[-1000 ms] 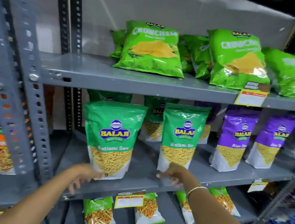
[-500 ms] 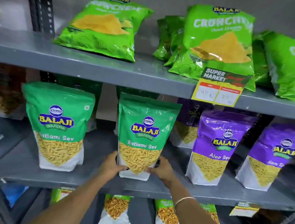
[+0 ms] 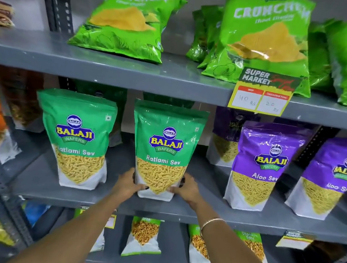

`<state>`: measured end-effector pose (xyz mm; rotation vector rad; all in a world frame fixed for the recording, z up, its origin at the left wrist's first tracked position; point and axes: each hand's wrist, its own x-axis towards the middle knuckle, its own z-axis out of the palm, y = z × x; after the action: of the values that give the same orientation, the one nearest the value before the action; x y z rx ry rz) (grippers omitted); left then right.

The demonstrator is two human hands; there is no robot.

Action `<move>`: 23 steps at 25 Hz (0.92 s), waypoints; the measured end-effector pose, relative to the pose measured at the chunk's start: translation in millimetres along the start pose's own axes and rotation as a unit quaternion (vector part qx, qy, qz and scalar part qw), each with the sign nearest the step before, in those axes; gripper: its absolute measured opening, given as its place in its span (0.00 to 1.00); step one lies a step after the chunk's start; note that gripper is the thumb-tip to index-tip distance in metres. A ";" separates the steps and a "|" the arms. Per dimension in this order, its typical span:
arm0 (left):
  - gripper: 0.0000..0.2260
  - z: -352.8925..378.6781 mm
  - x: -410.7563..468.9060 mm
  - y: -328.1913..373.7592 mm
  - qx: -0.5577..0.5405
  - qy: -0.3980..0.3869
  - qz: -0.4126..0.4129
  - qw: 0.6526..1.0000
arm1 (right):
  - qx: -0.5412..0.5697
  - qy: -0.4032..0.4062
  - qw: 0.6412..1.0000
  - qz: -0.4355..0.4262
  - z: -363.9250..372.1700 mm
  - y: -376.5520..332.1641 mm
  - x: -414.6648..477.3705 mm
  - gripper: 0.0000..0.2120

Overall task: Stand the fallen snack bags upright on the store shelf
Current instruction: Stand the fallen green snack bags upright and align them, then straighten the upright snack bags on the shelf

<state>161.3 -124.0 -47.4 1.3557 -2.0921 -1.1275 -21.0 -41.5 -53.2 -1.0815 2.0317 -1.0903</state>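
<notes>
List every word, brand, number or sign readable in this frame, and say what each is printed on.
"BALAJI WAFERS", "Ratlami Sev": held green pouch, gripped by left hand and right hand; same on left green pouch.
"BALAJI WAFERS", "Aloo Sev": purple pouch.
"CRUNCHEM": top-shelf chip bag.
"SUPER MARKET", "40 Rs", "20 Rs": price tag.
Bottom-shelf pouches and tags: too blurred.

Two green sev bags (image 3: 76,139) in front, two purple sev bags (image 3: 259,165) in front, one price tag (image 3: 263,94), two hands (image 3: 126,183), one bracelet (image 3: 212,221)
</notes>
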 end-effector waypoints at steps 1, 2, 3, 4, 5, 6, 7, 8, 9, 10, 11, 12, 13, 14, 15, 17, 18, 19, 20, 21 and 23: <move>0.27 -1.7 -2.5 2.7 0.025 -0.011 -0.009 1.000 | -0.002 -0.004 1.000 0.006 -2.3 0.0 -3.5 0.33; 0.29 -4.8 -3.7 4.8 0.069 -0.030 -0.022 0.997 | -0.013 -0.009 1.000 0.016 -6.6 -0.4 -8.0 0.36; 0.30 -8.6 -3.3 7.3 0.130 -0.060 -0.039 0.989 | -0.036 -0.006 0.999 0.020 -13.0 1.6 -11.2 0.38; 0.28 -13.4 -2.5 11.4 0.189 -0.100 -0.062 0.975 | -0.071 -0.002 0.997 0.025 -21.9 4.0 -15.9 0.38; 0.23 -16.8 -1.6 16.8 0.225 -0.143 -0.092 0.959 | -0.111 0.005 0.993 0.027 -32.8 9.5 -19.5 0.37; 0.18 -16.9 -3.4 26.9 0.238 -0.194 -0.126 0.943 | -0.146 0.022 0.988 0.035 -47.7 15.2 -25.1 0.34; 0.16 -13.4 -5.6 38.6 0.246 -0.241 -0.153 0.926 | -0.183 0.030 0.982 0.044 -64.7 23.1 -28.3 0.29; 0.17 -5.8 -7.0 50.7 0.262 -0.276 -0.161 0.911 | -0.222 0.029 0.973 0.057 -83.9 29.6 -33.3 0.22; 0.18 4.2 -8.9 64.6 0.273 -0.301 -0.162 0.899 | -0.249 0.025 0.966 0.072 -104.8 36.4 -38.1 0.17; 0.18 17.0 -8.7 78.0 0.272 -0.318 -0.151 0.896 | -0.262 0.020 0.960 0.095 -124.9 43.4 -42.0 0.14; 0.17 32.4 -9.2 93.7 0.259 -0.323 -0.133 0.901 | -0.272 0.022 0.955 0.116 -146.7 52.5 -44.9 0.13; 0.17 49.2 -7.8 107.5 0.237 -0.312 -0.107 0.914 | -0.286 0.031 0.948 0.140 -167.8 58.9 -47.9 0.11; 0.15 67.6 -7.8 122.3 0.204 -0.292 -0.074 0.931 | -0.300 0.038 0.941 0.150 -188.4 68.0 -48.3 0.10; 0.14 88.6 -5.4 135.1 0.161 -0.268 -0.045 0.949 | -0.314 0.055 0.935 0.153 -208.3 79.6 -46.1 0.16; 0.16 108.9 -4.4 145.4 0.112 -0.240 -0.029 0.964 | -0.327 0.077 0.928 0.158 -224.4 90.6 -43.2 0.27; 0.32 153.7 0.6 162.0 0.006 -0.181 -0.032 0.983 | -0.247 0.114 0.952 0.137 -245.8 109.7 -36.7 0.44; 0.36 172.8 3.9 165.7 -0.039 -0.156 -0.034 0.986 | -0.172 0.104 0.973 0.114 -250.2 116.6 -32.3 0.45; 0.37 189.2 6.0 169.0 -0.068 -0.131 -0.031 0.988 | -0.096 0.075 0.988 0.096 -251.9 121.4 -27.9 0.45; 0.35 203.2 7.5 170.7 -0.081 -0.107 -0.031 0.990 | -0.039 0.043 0.995 0.081 -250.1 127.9 -22.2 0.44; 0.33 216.9 10.5 169.1 -0.082 -0.082 -0.029 0.993 | -0.003 0.024 0.998 0.066 -248.0 134.2 -17.0 0.41; 0.29 228.2 7.4 169.4 -0.081 -0.030 -0.029 0.996 | 0.030 0.029 0.999 0.030 -240.7 137.4 -12.7 0.34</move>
<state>-95.8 -2.8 -47.8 1.3282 -1.9647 -1.3460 -254.4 108.4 -51.5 -0.9624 2.0499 -1.1563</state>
